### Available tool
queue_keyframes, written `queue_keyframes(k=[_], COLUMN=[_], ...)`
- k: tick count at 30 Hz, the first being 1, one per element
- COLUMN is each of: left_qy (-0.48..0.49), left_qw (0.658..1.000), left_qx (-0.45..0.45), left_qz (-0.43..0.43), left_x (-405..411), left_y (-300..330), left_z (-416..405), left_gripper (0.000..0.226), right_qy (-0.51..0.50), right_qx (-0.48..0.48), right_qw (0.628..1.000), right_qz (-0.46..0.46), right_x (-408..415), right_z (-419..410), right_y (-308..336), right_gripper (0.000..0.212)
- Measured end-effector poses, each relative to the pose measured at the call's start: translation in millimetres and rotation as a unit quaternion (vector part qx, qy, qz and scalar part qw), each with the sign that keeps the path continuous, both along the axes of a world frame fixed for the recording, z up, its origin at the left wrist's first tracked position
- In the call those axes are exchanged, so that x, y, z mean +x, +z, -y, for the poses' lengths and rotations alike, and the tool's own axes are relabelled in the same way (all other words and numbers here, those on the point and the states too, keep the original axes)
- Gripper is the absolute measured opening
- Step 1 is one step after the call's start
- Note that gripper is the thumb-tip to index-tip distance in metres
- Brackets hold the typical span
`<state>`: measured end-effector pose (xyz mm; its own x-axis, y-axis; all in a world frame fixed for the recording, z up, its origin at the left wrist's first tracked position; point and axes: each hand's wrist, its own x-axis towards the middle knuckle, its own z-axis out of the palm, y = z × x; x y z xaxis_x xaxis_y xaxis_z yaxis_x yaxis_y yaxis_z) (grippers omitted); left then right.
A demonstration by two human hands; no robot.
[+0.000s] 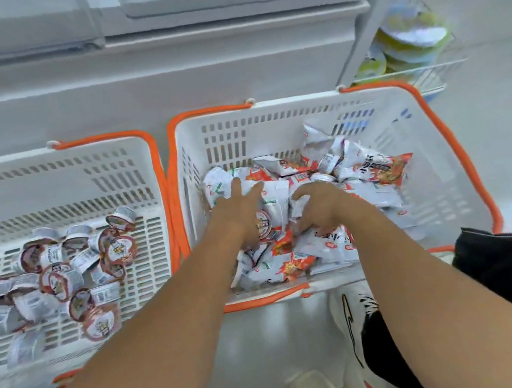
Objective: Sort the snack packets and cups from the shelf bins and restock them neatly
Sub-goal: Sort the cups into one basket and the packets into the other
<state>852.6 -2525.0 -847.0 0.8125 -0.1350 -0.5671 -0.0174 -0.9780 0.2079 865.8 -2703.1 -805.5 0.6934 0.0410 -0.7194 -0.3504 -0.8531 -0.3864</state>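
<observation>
both hands dig in the right basket (267, 113) at frame centre. left hand (237, 214), fingers straight, presses packets (366, 167) aside to bare a stray cup (265, 224). right hand (318, 205) curls on a packet. sorted cups (57, 280) lie in the left basket (37, 164).

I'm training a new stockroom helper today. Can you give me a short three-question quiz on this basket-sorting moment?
1. True or false: the left basket holds mostly small cups.
2. Which basket are both hands in? A) the left basket B) the right basket C) neither
3. Fill in: the left hand lies with its fingers ____ over the snack packets, while the right hand curls into them.

Key: 1 true; 2 B; 3 spread.
</observation>
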Motion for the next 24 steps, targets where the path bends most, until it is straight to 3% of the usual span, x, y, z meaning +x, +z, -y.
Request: queue_keyframes(k=[3, 6, 8, 11, 16, 18, 20, 24], left_qy=[-0.009, 0.002, 0.036, 0.074, 0.118, 0.135, 0.152, 0.185], left_qw=[0.999, 0.997, 0.994, 0.987, 0.977, 0.973, 0.967, 0.963], left_qx=[0.024, -0.014, -0.067, -0.115, -0.139, -0.147, -0.170, -0.191], left_qz=[0.020, 0.072, 0.076, 0.083, 0.107, 0.115, 0.117, 0.043], left_x=[3, 3, -2, -11, -16, -20, -20, -6], left_y=[-10, -12, -13, -19, -22, -22, -20, -2], left_z=[-3, 5, 14, 22, 28, 28, 28, 22], left_gripper=[0.115, 0.095, 0.093, 0.107, 0.113, 0.113, 0.111, 0.110], right_qy=[0.065, 0.052, 0.106, 0.164, 0.151, 0.118, 0.134, 0.191], right_qx=[-0.104, -0.171, -0.206, -0.182, -0.163, -0.166, -0.198, -0.195], right_qw=[0.992, 0.968, 0.941, 0.951, 0.975, 0.979, 0.971, 0.961], right_qz=[-0.005, -0.177, -0.245, -0.190, -0.007, 0.006, -0.003, -0.053], right_x=[26, 38, 30, 3, -27, -29, -28, -25], right_z=[37, 62, 63, 58, 55, 64, 71, 76], right_y=[50, 81, 76, 51, 1, -5, 0, 2], right_gripper=[0.036, 0.032, 0.046, 0.083, 0.103, 0.099, 0.082, 0.073])
